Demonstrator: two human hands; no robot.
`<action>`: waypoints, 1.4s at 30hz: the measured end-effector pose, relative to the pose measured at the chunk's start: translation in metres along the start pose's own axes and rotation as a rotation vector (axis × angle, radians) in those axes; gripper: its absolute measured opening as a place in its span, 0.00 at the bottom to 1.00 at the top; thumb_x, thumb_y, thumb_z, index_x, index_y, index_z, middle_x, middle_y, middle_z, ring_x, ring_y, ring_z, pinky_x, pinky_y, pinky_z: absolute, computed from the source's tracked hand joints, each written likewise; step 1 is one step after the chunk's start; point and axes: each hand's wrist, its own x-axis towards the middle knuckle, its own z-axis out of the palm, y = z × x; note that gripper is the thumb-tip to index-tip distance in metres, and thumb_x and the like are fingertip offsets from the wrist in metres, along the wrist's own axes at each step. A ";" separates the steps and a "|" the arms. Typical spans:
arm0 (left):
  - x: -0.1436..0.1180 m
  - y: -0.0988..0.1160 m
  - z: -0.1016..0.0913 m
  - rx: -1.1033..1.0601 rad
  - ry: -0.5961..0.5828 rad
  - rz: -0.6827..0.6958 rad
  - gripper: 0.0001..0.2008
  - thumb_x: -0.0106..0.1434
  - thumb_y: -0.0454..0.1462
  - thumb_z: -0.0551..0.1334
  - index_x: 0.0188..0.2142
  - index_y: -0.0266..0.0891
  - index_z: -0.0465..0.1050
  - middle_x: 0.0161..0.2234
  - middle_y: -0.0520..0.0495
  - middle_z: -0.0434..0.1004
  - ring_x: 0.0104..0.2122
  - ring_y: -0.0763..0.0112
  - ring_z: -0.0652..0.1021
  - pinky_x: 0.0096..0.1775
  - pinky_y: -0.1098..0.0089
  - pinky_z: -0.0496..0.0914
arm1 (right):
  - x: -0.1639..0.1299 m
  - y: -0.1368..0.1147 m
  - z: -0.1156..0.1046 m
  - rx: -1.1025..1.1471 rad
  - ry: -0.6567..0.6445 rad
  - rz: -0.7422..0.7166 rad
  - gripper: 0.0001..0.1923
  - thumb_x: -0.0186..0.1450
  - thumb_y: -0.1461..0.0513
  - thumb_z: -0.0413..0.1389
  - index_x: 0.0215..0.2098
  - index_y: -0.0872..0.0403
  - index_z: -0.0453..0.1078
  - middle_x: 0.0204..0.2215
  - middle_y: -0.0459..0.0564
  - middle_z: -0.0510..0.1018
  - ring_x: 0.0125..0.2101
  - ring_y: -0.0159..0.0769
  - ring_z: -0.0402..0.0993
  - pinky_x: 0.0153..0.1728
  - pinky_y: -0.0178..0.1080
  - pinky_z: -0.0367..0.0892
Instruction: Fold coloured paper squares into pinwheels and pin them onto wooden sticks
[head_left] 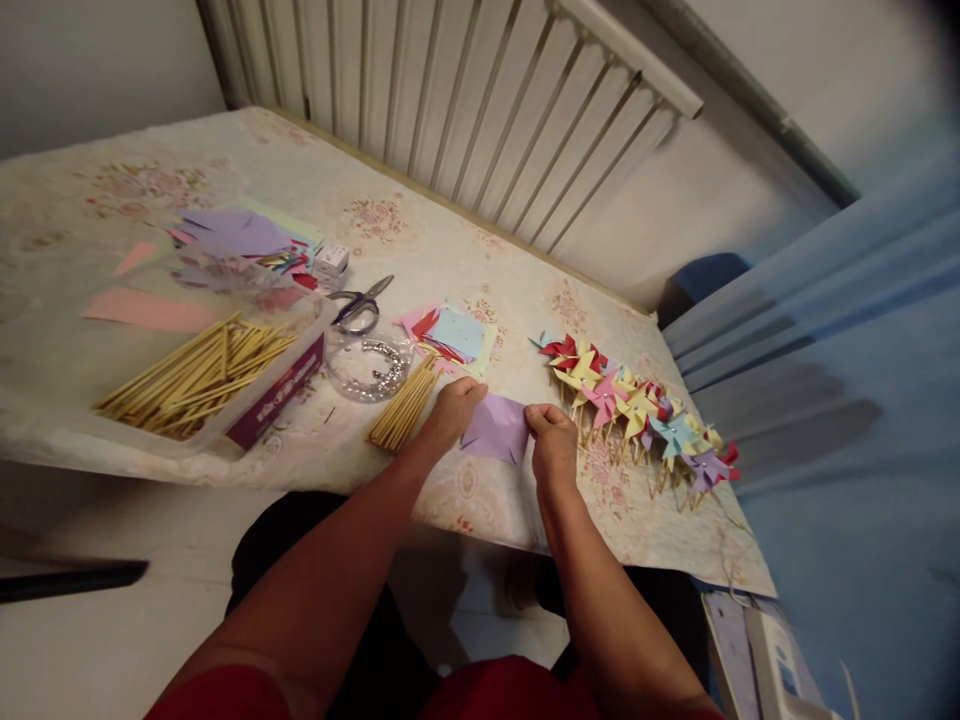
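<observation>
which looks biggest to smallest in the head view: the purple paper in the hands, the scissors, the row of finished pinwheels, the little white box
1. row of finished pinwheels
2. purple paper, held by the left hand and right hand
3. scissors, though they lie farther from the camera, so the ranking against the paper is unsure
4. little white box

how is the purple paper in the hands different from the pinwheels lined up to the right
The purple paper lies flat under the left hand and right hand; the pinwheels are folded into shape. The purple paper has no stick; the pinwheels sit on sticks. The paper is one colour and a single sheet; the pinwheels are many, in red, yellow, pink, blue and purple. Both rest on the table.
</observation>
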 end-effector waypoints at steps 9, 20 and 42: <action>-0.003 -0.001 -0.002 -0.053 -0.114 0.000 0.18 0.63 0.50 0.56 0.25 0.40 0.62 0.23 0.53 0.63 0.25 0.72 0.64 0.27 0.69 0.58 | 0.005 0.005 -0.001 -0.006 0.034 0.026 0.11 0.56 0.57 0.59 0.19 0.52 0.67 0.16 0.38 0.60 0.20 0.28 0.52 0.24 0.36 0.50; -0.003 -0.005 0.001 -0.246 -0.341 -0.211 0.15 0.51 0.42 0.66 0.36 0.35 0.74 0.29 0.49 0.76 0.29 0.69 0.74 0.33 0.70 0.67 | 0.008 0.008 0.001 0.230 0.008 0.092 0.19 0.57 0.48 0.58 0.21 0.51 0.59 0.16 0.38 0.60 0.19 0.28 0.56 0.22 0.34 0.56; 0.007 -0.014 -0.001 -0.334 0.002 -0.187 0.13 0.53 0.41 0.65 0.36 0.34 0.73 0.28 0.49 0.75 0.26 0.71 0.73 0.30 0.71 0.67 | -0.013 0.019 0.002 0.172 -0.234 0.319 0.20 0.50 0.47 0.66 0.26 0.55 0.71 0.22 0.49 0.80 0.19 0.30 0.71 0.21 0.32 0.64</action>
